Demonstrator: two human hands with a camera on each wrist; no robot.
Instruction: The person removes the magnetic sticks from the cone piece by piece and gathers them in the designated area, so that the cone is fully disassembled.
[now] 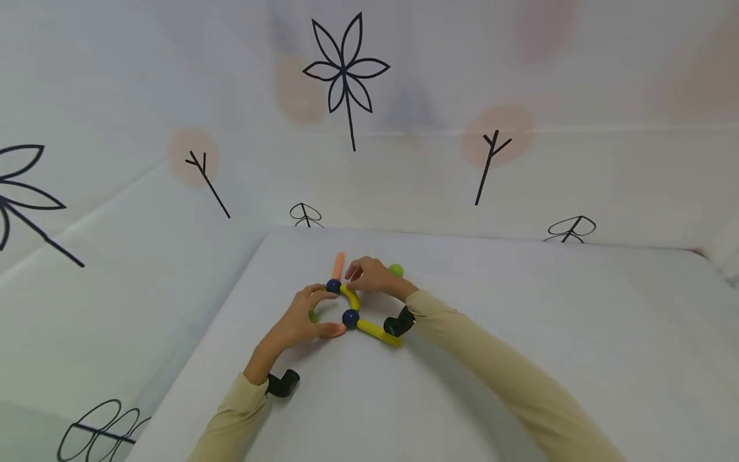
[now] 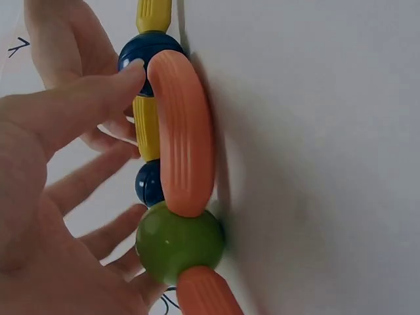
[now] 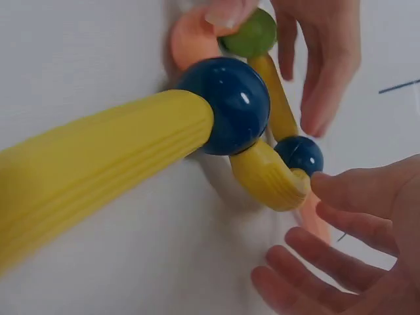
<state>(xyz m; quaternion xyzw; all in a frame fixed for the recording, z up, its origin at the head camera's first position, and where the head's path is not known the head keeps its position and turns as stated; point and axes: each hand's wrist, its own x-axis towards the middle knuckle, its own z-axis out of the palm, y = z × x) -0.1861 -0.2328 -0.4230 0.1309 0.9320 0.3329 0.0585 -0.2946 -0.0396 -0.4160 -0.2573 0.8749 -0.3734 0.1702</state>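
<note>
A ring of curved rods and balls, like a magnetic building set, lies on the white table. My left hand [image 1: 303,317] spans it and grips it, thumb at the near blue ball [image 1: 350,319] and orange curved rod [image 2: 184,138], fingers over the far side. A green ball [image 2: 180,243] joins that orange rod to another orange piece [image 2: 207,292]. At the far blue ball [image 3: 299,155], the thumb of my right hand [image 1: 372,277] touches the end of the yellow curved rod [image 3: 266,174]; its other fingers are spread loosely. From the near ball extends a straight yellow rod [image 1: 378,332].
An orange rod [image 1: 339,264] points away from the far blue ball. Beyond the right wrist sits a light green ball [image 1: 395,270]. Black wrist cameras [image 1: 283,384] hang close over the white table [image 1: 548,333]. Walls with plant drawings [image 1: 346,70] stand behind and left.
</note>
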